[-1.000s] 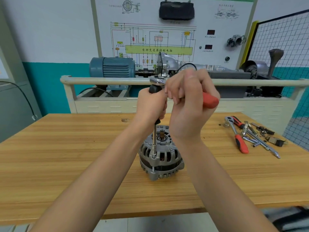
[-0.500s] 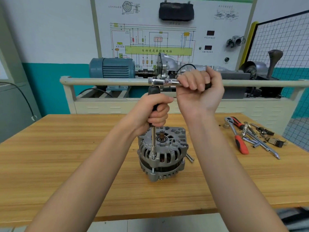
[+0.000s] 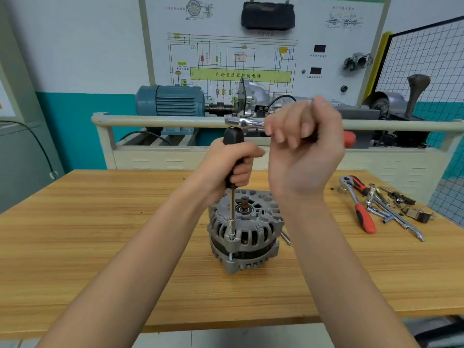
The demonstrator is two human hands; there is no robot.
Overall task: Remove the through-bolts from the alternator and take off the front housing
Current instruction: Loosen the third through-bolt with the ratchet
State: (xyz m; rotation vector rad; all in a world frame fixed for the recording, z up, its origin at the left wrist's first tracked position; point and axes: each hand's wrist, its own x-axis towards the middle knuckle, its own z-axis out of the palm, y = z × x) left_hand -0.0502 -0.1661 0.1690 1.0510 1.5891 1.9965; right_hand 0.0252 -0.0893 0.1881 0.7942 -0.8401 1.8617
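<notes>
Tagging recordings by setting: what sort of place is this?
Probably an automotive training workshop: a wall wiring-diagram board, a motor-driven demonstration rig behind the wooden bench, and an alternator under disassembly.

Wooden workbench (image 3: 100,247) below the hands. Beyond the hands, white wall with teal lower band (image 3: 82,126), wiring-diagram board (image 3: 231,61), blue motor (image 3: 170,100) behind a cream rail (image 3: 160,121). Wire-mesh panel (image 3: 424,59) to the right, grey cabinet (image 3: 22,156) to the left.
</notes>
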